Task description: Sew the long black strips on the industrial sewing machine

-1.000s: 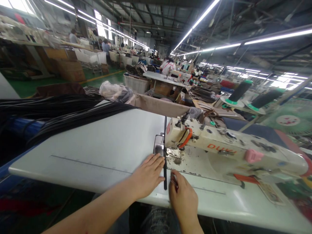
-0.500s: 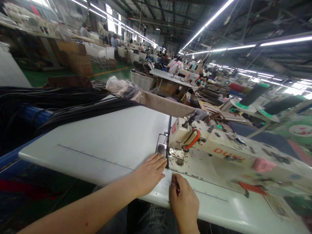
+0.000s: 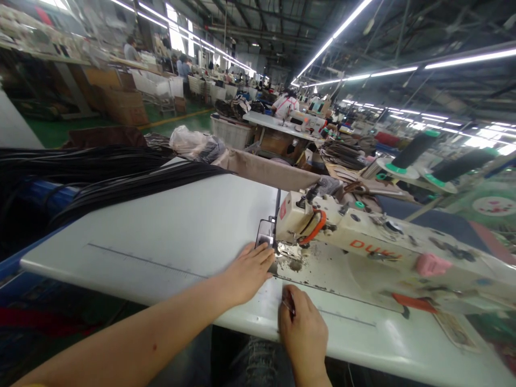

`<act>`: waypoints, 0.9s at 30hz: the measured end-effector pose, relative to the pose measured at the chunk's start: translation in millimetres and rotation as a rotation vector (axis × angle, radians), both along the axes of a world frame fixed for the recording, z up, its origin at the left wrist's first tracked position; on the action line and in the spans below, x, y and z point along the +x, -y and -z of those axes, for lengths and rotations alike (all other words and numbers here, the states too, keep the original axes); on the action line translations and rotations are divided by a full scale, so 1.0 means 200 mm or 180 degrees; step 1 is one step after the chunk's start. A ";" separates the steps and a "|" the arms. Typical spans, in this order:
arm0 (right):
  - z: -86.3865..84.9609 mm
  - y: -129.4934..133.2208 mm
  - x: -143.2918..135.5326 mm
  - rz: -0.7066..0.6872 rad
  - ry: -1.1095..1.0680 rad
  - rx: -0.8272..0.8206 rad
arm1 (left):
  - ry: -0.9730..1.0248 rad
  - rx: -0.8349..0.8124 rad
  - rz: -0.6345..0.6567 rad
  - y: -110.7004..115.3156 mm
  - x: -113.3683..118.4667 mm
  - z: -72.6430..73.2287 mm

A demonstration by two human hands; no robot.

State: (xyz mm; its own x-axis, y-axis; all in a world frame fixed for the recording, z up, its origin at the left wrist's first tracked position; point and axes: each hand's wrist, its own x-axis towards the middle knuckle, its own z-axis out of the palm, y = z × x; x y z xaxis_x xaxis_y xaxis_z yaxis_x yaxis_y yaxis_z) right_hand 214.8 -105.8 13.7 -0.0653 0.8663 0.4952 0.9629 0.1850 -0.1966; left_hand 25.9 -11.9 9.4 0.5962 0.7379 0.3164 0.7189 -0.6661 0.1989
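Note:
My left hand (image 3: 250, 274) lies flat on the white table of a sewing machine (image 3: 355, 242). Its fingers are stretched out, with the tips at the edge of the shiny metal plate (image 3: 265, 230), left of the needle area. A narrow black strip (image 3: 278, 200) runs back past the machine head; my fingers partly cover its near part. Closer to the table's front edge, my right hand (image 3: 304, 328) is curled closed around a small, shiny dark item (image 3: 288, 302). Most of that item is hidden in the palm, so its kind is unclear.
Long black straps (image 3: 153, 185) drape over the table's far left edge. Behind the table is a beige fabric-lined bin (image 3: 266, 167). Black thread cones (image 3: 415, 150) stand at the right, and a pink object (image 3: 434, 264) sits on the machine arm. A person (image 3: 286, 105) works farther back.
My left hand has slid slightly forward along the table, towards the needle area. My right hand keeps its closed grip in nearly the same place. The whole view has shifted a little.

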 end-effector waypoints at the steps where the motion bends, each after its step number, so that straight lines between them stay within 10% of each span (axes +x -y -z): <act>1: 0.00 0.00 0.00 -0.0003 0.0003 0.0002 | 0.0003 -0.0038 -0.0005 -0.01 0.00 0.00; 17: 0.01 0.00 0.00 -0.0048 -0.0002 0.0221 | 0.0138 -0.0891 -0.0012 -0.10 -0.04 -0.09; 27: 0.03 0.00 -0.01 0.0015 -0.0050 0.0244 | 0.0711 -0.0887 0.0473 -0.52 -0.01 -0.08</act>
State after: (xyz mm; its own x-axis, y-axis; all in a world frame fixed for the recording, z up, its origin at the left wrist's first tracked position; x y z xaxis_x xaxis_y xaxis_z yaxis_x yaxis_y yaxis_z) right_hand 212.6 -106.5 7.8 -0.0528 0.8260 0.5611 0.9607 0.1954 -0.1972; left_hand 24.6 92.3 26.2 0.6422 0.7245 0.2501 0.5369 -0.6581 0.5278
